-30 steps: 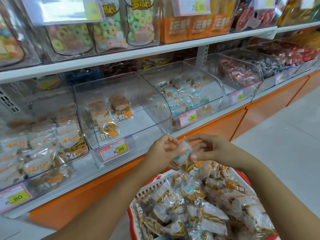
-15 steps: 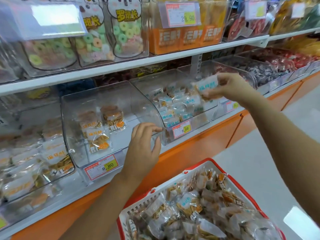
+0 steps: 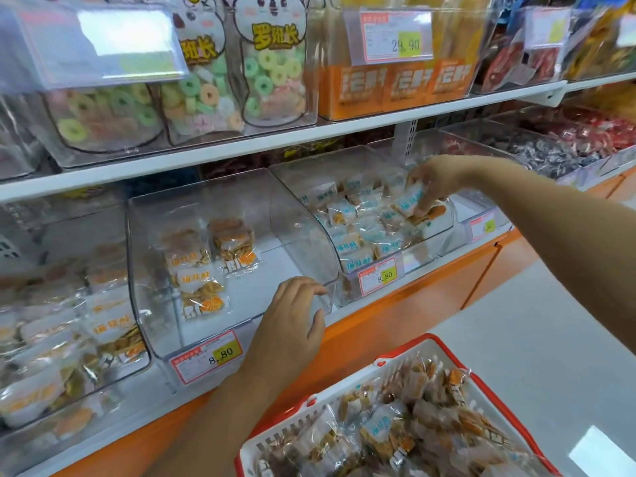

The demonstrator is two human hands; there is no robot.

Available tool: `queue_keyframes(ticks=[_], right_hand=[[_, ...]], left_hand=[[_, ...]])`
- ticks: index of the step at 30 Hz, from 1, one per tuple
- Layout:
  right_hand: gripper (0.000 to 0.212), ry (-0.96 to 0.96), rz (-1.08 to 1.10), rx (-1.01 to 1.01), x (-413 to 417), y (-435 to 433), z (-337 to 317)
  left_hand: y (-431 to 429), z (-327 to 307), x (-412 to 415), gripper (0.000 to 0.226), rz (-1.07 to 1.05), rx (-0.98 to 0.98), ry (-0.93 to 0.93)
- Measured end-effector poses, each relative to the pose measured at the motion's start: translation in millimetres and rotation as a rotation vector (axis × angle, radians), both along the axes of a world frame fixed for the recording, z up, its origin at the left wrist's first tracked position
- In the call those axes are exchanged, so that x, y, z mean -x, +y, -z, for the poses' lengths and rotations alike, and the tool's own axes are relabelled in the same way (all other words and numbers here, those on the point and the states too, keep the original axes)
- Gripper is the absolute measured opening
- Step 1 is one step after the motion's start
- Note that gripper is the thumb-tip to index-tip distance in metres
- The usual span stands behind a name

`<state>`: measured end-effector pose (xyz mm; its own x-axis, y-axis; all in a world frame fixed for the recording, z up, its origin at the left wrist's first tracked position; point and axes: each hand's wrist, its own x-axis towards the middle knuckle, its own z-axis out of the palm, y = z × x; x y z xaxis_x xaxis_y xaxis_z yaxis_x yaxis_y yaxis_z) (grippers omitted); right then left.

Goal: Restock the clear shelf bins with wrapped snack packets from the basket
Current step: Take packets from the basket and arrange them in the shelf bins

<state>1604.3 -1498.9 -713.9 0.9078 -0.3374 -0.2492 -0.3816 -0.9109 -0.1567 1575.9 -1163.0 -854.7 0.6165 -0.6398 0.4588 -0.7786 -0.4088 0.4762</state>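
Shelf bins (image 3: 234,208), centre: clear hard plastic, glossy, smooth. Snack packets (image 3: 382,428), 5 o'clock: thin clear film, crinkled, shiny. Basket (image 3: 406,358), 5 o'clock: moulded plastic, white lattice, red rim. Shelf edge (image 3: 309,139), 12 o'clock: white, smooth, matt. Base panel (image 3: 395,315), 4 o'clock: orange, smooth, low sheen. Floor (image 3: 550,321), 3 o'clock: pale, polished, reflective. Price tag (image 3: 206,359), 7 o'clock: paper behind clear plastic.

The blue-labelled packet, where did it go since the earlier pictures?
The right hand carried the packet from over the basket up and right into the bin of blue-labelled packets, and still pinches it. The left hand let go of it and moved to the front of the middle bin. The bins themselves stayed put.
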Motion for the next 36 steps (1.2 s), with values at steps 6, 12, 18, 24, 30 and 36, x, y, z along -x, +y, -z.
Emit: queue_keyframes(ticks=[6,12,18,24,30,36], right_hand=[[0.068,0.277,-0.018,0.044,-19.8,1.3,7.3],[0.079,0.296,-0.039,0.076,-24.9,-8.7,20.8],[0.076,0.222,0.027,-0.202,-12.3,-24.1,23.3],[0.051,0.276,-0.300,0.407,-13.5,-7.3,50.3],[0.077,0.190,-0.298,0.275,-7.4,-14.4,61.3],[0.086,0.277,-0.273,0.290,-14.2,-8.2,65.3]], left_hand=[[-1.4,-1.5,-2.0,0.026,-0.005,-0.023,0.000],[0.9,-2.5,-1.8,0.027,0.023,-0.029,0.014],[0.8,-0.5,-2.6,0.026,0.021,-0.038,0.009],[-0.4,-1.5,-1.6,0.026,0.018,-0.030,0.017],[-0.2,-1.6,-2.3,0.026,0.019,-0.040,0.006],[-1.5,-3.6,-2.7,0.026,0.014,-0.041,0.007]])
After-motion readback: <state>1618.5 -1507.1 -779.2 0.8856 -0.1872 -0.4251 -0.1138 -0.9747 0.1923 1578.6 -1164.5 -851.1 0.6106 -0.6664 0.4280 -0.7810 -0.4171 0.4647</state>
